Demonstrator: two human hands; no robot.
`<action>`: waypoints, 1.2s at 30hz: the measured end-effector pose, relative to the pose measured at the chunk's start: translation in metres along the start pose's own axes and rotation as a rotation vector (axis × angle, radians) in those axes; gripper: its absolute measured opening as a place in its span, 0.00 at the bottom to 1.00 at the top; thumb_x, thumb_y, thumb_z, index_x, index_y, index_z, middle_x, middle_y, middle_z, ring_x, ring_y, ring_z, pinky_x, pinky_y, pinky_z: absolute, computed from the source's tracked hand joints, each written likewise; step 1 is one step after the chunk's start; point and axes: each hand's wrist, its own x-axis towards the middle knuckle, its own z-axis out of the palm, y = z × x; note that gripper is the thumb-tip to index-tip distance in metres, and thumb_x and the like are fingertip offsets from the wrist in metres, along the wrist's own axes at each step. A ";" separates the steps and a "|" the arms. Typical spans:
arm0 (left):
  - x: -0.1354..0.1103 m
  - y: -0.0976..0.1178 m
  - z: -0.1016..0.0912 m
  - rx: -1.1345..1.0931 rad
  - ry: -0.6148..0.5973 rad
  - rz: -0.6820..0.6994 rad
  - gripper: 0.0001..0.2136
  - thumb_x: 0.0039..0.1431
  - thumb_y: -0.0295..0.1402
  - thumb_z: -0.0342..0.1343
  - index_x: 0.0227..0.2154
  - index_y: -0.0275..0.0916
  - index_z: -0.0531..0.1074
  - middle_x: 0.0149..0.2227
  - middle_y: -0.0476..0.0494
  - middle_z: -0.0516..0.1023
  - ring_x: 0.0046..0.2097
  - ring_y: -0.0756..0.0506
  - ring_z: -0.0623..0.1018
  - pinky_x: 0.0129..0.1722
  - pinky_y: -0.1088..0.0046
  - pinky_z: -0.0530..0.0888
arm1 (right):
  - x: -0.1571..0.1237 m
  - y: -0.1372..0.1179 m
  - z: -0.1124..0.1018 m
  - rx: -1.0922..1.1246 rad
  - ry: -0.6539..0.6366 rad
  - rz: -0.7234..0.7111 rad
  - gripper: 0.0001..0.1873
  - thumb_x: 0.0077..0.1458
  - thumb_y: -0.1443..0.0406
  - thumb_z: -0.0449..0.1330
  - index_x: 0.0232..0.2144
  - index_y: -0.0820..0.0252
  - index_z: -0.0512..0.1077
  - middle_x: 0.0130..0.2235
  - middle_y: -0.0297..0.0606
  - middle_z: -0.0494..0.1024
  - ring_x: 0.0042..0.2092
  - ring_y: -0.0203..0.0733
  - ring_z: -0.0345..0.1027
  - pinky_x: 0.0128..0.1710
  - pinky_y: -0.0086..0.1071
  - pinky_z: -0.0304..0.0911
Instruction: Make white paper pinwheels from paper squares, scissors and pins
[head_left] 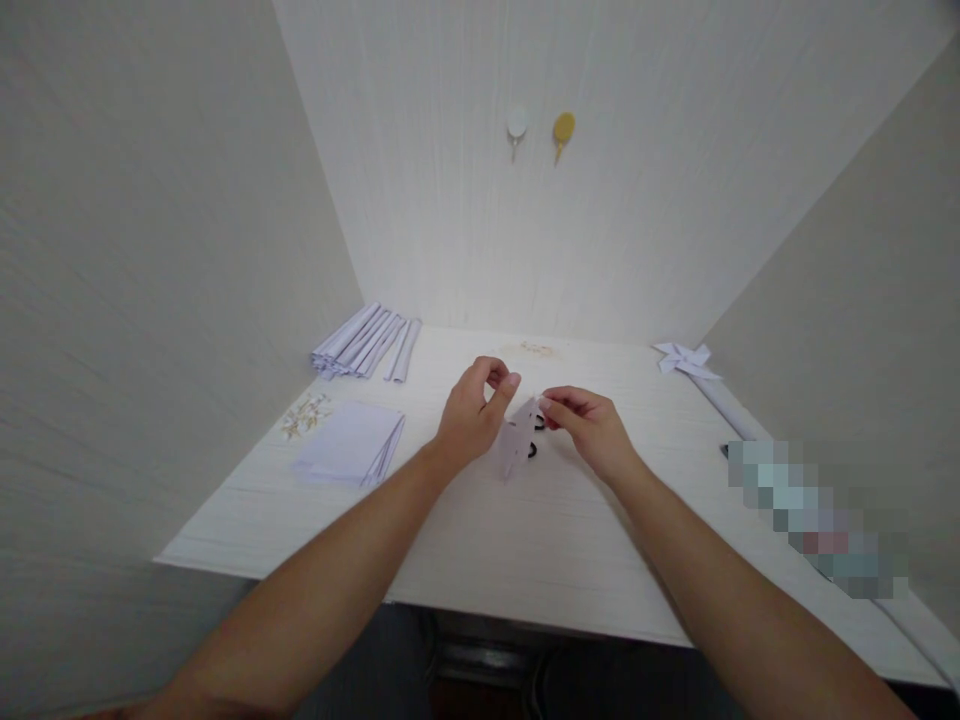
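In the middle of the table, a small folded piece of white paper (516, 446) stands tilted on the surface. My right hand (589, 425) pinches its upper corner between thumb and fingers. My left hand (472, 410) is just to the paper's upper left, fingers curled and thumb held apart from them, with nothing visible between. Two black loops that look like scissors handles (532, 451) show beside the paper; the rest of them is hidden behind it.
Rolled white paper tubes (356, 342) lie at the back left, with stacked paper squares (345, 440) and small gold-and-white pins (305, 415) nearer. A paper pinwheel (684, 359) on a tube lies right. A pixelated object (810, 520) is near the right wall. Two round hooks (563, 128) hang behind.
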 end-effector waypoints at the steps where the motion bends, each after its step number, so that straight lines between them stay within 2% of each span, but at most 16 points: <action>1: 0.001 -0.001 -0.001 -0.025 0.003 -0.014 0.09 0.67 0.40 0.51 0.39 0.40 0.69 0.39 0.45 0.77 0.44 0.46 0.75 0.48 0.68 0.69 | 0.000 0.000 -0.001 0.023 0.011 0.016 0.17 0.43 0.51 0.72 0.29 0.57 0.80 0.24 0.33 0.77 0.27 0.38 0.67 0.31 0.34 0.66; 5: 0.005 -0.007 -0.001 -0.092 -0.037 -0.122 0.04 0.59 0.30 0.55 0.37 0.40 0.71 0.40 0.45 0.79 0.45 0.45 0.77 0.49 0.66 0.70 | 0.001 -0.002 -0.005 0.156 0.053 0.104 0.17 0.42 0.53 0.74 0.29 0.57 0.79 0.26 0.33 0.78 0.28 0.37 0.69 0.31 0.33 0.66; 7: 0.006 -0.011 0.003 -0.112 -0.093 -0.222 0.09 0.53 0.26 0.57 0.39 0.40 0.72 0.42 0.44 0.80 0.47 0.43 0.77 0.51 0.64 0.70 | 0.002 -0.004 -0.008 0.238 0.054 0.152 0.17 0.41 0.54 0.74 0.30 0.57 0.78 0.28 0.33 0.79 0.29 0.37 0.71 0.32 0.32 0.67; 10: 0.006 -0.017 0.010 -0.129 -0.200 -0.387 0.16 0.46 0.26 0.62 0.41 0.38 0.74 0.46 0.39 0.80 0.51 0.40 0.77 0.55 0.61 0.69 | 0.003 -0.005 -0.010 0.355 0.049 0.195 0.16 0.41 0.55 0.75 0.30 0.55 0.78 0.31 0.34 0.81 0.32 0.37 0.73 0.33 0.32 0.68; 13: 0.007 -0.018 0.014 -0.166 -0.295 -0.460 0.12 0.46 0.29 0.62 0.37 0.38 0.77 0.42 0.40 0.82 0.47 0.39 0.79 0.53 0.61 0.71 | 0.003 -0.006 -0.009 0.423 0.054 0.203 0.16 0.40 0.55 0.75 0.30 0.54 0.77 0.32 0.34 0.82 0.33 0.40 0.75 0.34 0.34 0.69; 16: 0.007 -0.016 0.013 -0.221 -0.309 -0.444 0.08 0.48 0.30 0.61 0.33 0.38 0.78 0.35 0.45 0.82 0.39 0.43 0.80 0.48 0.64 0.73 | 0.002 -0.007 -0.008 0.453 0.044 0.198 0.17 0.40 0.55 0.75 0.31 0.53 0.76 0.33 0.35 0.82 0.35 0.43 0.76 0.35 0.36 0.70; 20: 0.008 -0.018 0.012 -0.308 -0.196 -0.409 0.03 0.49 0.31 0.61 0.25 0.38 0.74 0.29 0.48 0.79 0.33 0.47 0.77 0.39 0.69 0.74 | 0.002 -0.008 -0.008 0.486 0.031 0.196 0.16 0.41 0.56 0.75 0.31 0.53 0.77 0.35 0.34 0.82 0.35 0.42 0.76 0.37 0.37 0.70; 24: 0.007 -0.021 0.013 -0.412 -0.114 -0.334 0.04 0.53 0.33 0.59 0.30 0.38 0.73 0.30 0.49 0.78 0.32 0.48 0.76 0.34 0.72 0.72 | 0.004 -0.006 -0.010 0.439 0.090 0.197 0.16 0.39 0.57 0.75 0.29 0.55 0.77 0.30 0.33 0.80 0.32 0.39 0.73 0.33 0.33 0.68; 27: 0.006 -0.018 0.012 -0.315 -0.093 -0.250 0.06 0.56 0.30 0.57 0.36 0.38 0.75 0.36 0.46 0.81 0.37 0.47 0.77 0.39 0.71 0.73 | 0.004 -0.003 -0.010 0.322 0.105 0.163 0.15 0.40 0.57 0.74 0.28 0.56 0.77 0.27 0.32 0.78 0.30 0.37 0.71 0.31 0.32 0.66; 30: 0.006 -0.012 0.010 -0.186 -0.100 -0.189 0.07 0.59 0.28 0.55 0.37 0.38 0.78 0.39 0.44 0.82 0.42 0.45 0.78 0.47 0.68 0.72 | 0.004 -0.002 -0.009 0.229 0.081 0.122 0.14 0.41 0.57 0.73 0.28 0.57 0.78 0.26 0.32 0.78 0.28 0.36 0.69 0.32 0.32 0.65; 33: 0.005 -0.007 0.007 -0.047 -0.059 -0.097 0.07 0.59 0.27 0.56 0.34 0.40 0.80 0.39 0.44 0.81 0.45 0.43 0.77 0.51 0.64 0.71 | 0.003 -0.003 -0.007 0.182 0.062 0.093 0.11 0.42 0.58 0.71 0.27 0.58 0.78 0.25 0.32 0.78 0.27 0.35 0.68 0.32 0.32 0.65; 36: 0.005 -0.007 0.003 0.129 0.028 -0.023 0.08 0.57 0.28 0.59 0.33 0.43 0.83 0.36 0.43 0.77 0.45 0.42 0.74 0.50 0.62 0.71 | 0.002 -0.004 -0.006 0.126 0.058 0.071 0.11 0.41 0.58 0.72 0.26 0.58 0.78 0.23 0.32 0.76 0.26 0.35 0.67 0.30 0.32 0.64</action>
